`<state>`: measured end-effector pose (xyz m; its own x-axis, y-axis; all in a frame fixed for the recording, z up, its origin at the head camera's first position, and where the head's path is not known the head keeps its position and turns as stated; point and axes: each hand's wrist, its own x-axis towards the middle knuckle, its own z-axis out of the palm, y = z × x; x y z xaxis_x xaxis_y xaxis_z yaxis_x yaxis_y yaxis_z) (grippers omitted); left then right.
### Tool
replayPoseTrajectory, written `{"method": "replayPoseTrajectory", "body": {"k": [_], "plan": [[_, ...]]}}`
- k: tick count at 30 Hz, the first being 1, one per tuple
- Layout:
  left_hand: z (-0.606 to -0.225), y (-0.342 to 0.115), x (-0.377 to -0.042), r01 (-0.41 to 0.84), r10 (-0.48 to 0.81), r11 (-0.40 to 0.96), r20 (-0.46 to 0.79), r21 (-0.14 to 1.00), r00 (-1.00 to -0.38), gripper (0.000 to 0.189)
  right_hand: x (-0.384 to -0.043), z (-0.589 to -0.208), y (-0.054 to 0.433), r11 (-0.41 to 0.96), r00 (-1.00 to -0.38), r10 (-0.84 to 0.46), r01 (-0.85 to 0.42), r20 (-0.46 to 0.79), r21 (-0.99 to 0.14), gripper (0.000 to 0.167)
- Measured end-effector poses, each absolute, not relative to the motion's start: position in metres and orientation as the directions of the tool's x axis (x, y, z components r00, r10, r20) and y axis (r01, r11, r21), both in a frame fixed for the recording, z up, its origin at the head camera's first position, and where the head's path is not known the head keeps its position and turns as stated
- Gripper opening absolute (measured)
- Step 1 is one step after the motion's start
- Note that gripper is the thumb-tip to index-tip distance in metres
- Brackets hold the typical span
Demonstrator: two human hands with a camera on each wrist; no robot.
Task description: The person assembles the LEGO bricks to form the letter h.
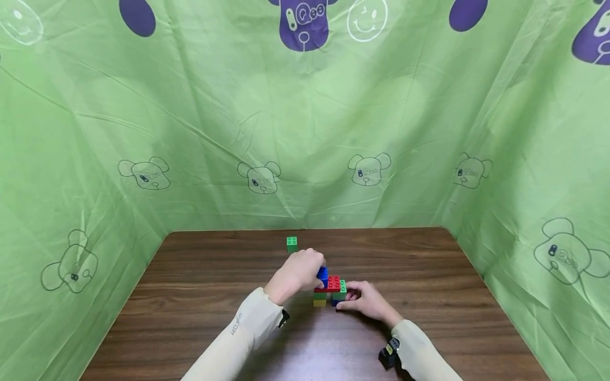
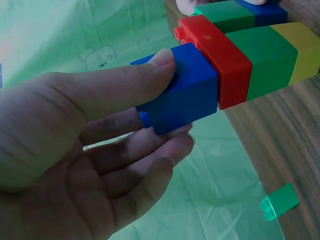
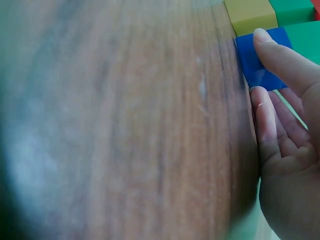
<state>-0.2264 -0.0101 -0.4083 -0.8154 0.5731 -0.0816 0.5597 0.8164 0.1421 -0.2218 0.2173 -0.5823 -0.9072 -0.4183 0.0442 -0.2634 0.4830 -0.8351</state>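
A small bridge of toy building blocks stands on the table. Its left column has a yellow block (image 2: pixel 306 52) under a green block (image 2: pixel 272 57); the right column has a blue block (image 3: pixel 260 60) under another green block (image 1: pixel 342 288). Across both lies a red block (image 1: pixel 334 282). My left hand (image 1: pixel 300 269) pinches an upper blue block (image 2: pixel 190 95) between thumb and fingers, at the left end of the red one; whether it is fully pressed down I cannot tell. Low on the right column, my right hand (image 1: pixel 369 301) holds the bottom blue block, thumb in front.
A loose green block (image 1: pixel 292 244) sits farther back on the wooden table (image 1: pixel 200 296), left of the bridge. Green printed cloth (image 1: pixel 305 127) hangs around the table's back and sides. Near the right wrist is a black device (image 1: pixel 388 355).
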Motion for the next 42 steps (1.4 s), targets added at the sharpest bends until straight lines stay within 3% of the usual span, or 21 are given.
{"method": "replayPoseTrajectory", "body": {"k": [22, 42], "plan": [[-0.406, -0.003, -0.228, 0.554, 0.564, 0.826, -0.11, 0.109, -0.819, 0.024, -0.222, -0.581, 0.218, 0.501, -0.902, -0.43, -0.27, 0.034, -0.822, 0.023], [-0.406, 0.004, -0.233, 0.557, 0.552, 0.831, -0.139, 0.01, -0.822, 0.029, -0.225, -0.581, 0.217, 0.508, -0.905, -0.422, -0.275, 0.043, -0.817, 0.023]]}}
